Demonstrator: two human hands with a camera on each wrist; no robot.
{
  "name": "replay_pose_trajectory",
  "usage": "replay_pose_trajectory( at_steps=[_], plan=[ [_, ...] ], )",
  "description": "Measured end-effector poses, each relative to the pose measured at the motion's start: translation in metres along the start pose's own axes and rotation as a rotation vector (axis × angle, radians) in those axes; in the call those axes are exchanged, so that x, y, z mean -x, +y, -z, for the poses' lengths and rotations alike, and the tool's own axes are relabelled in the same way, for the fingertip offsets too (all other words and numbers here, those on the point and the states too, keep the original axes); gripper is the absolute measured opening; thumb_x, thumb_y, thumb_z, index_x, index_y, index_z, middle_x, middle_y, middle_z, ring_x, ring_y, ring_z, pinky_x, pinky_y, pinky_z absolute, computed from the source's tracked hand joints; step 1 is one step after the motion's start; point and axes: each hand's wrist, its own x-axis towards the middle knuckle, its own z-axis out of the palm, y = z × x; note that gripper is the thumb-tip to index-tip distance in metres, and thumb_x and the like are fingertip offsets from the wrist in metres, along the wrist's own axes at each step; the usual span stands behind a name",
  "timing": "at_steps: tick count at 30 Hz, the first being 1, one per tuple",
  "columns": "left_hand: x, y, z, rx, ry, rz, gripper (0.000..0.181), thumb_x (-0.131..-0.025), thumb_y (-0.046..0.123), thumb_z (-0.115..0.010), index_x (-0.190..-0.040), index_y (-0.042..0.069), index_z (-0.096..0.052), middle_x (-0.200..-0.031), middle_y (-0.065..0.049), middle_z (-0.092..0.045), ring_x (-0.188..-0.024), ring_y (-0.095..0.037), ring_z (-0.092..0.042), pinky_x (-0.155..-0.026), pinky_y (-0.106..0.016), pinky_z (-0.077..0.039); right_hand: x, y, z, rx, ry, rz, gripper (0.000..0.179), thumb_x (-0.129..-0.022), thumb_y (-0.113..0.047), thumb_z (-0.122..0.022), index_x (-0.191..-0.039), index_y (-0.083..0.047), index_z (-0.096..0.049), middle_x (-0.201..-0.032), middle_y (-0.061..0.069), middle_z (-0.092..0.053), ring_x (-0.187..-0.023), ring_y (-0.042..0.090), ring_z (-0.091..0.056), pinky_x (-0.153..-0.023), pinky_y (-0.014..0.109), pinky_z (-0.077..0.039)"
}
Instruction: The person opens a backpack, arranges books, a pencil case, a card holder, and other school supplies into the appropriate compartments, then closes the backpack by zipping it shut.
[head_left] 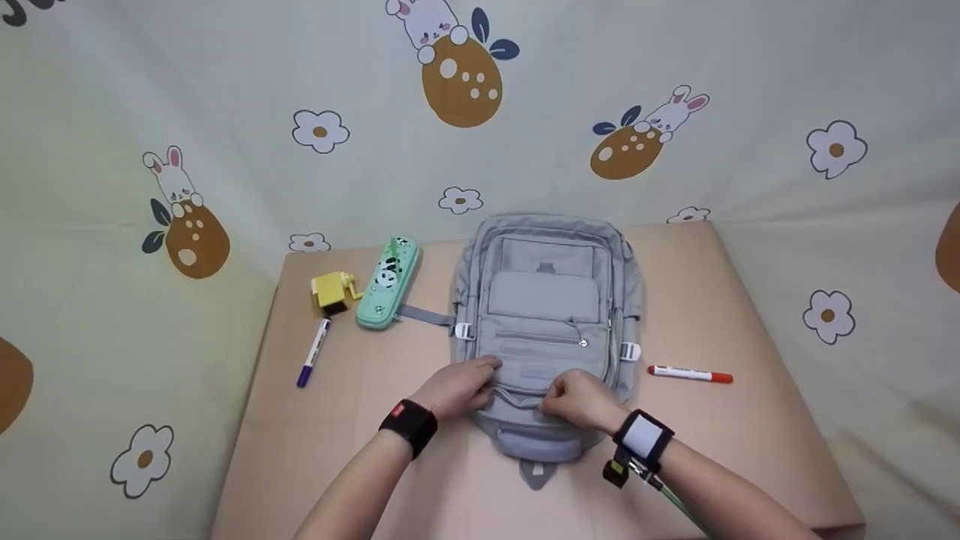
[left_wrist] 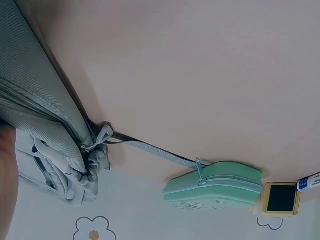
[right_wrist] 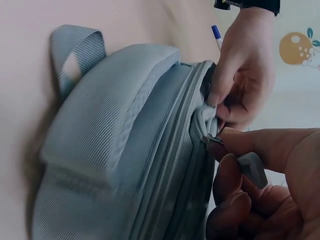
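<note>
Grey fabric bunches between the two hands just below the centre of the head view. We see the right hand [head_left: 583, 401] pinching a zipper pull [right_wrist: 253, 170] between thumb and curled finger, plainest in the lower right of the right-wrist frame. Close to it, the left hand [head_left: 454, 388] grips the edge of the backpack [head_left: 547, 296] with thumb and bent fingers; beside that thumb we make out a small dark gap in the bag's edge. The left-wrist view gives us only a sliver of this hand, at its left border.

The backpack lies front side up on the bench [head_left: 450, 499], filling the middle of the head frame, with a white buckle [head_left: 631, 352] at its right side. A grey strap [head_left: 426, 315] runs from its left side to a mint-green pencil case [head_left: 388, 283] with a panda design; we cannot tell whether the strap passes beneath. Just left of the case stands a yellow sharpener [head_left: 330, 291] with a crank, and below that lies a white marker with a purple cap [head_left: 313, 352]. Right of the bag we find a white marker with red ends [head_left: 690, 374]. Behind everything, across the upper frame, hangs a pale curtain [head_left: 540, 165] printed with rabbits and flowers.
</note>
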Motion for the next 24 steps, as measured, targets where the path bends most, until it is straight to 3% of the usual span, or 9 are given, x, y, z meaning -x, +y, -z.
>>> replay_pose_trajectory(
  at_steps=[7,15,24],
  plan=[
    [0.002,0.000,-0.002,0.005,0.014,0.004,0.007,-0.095,0.011,-0.066,-0.098,0.007,-0.062,-0.140,-0.009,-0.060,-0.131,-0.022,-0.056,-0.107,-0.032,-0.045,-0.010,-0.005,-0.012,-0.007,-0.025,-0.006,0.021,-0.085,-0.021,-0.080,-0.069,-0.009,-0.073,-0.061,-0.003,-0.066,-0.051,0.008,-0.050,-0.049,0.026,-0.038],
    [0.006,-0.001,-0.004,0.012,0.028,0.008,0.009,-0.092,0.011,-0.069,-0.098,0.008,-0.063,-0.140,-0.010,-0.060,-0.132,-0.022,-0.055,-0.108,-0.032,-0.044,-0.011,0.004,-0.011,-0.019,-0.023,-0.002,0.027,-0.086,-0.024,-0.080,-0.068,-0.006,-0.071,-0.056,-0.007,-0.059,-0.048,0.007,-0.046,-0.048,0.025,-0.035],
    [0.007,0.001,-0.004,0.013,0.034,0.046,0.007,-0.090,0.013,-0.070,-0.094,0.011,-0.065,-0.141,-0.007,-0.060,-0.134,-0.021,-0.054,-0.106,-0.033,-0.046,-0.009,0.008,-0.009,-0.034,-0.036,-0.004,0.024,-0.087,-0.026,-0.080,-0.071,-0.010,-0.073,-0.063,-0.004,-0.066,-0.053,0.009,-0.053,-0.050,0.024,-0.040]
  ],
)
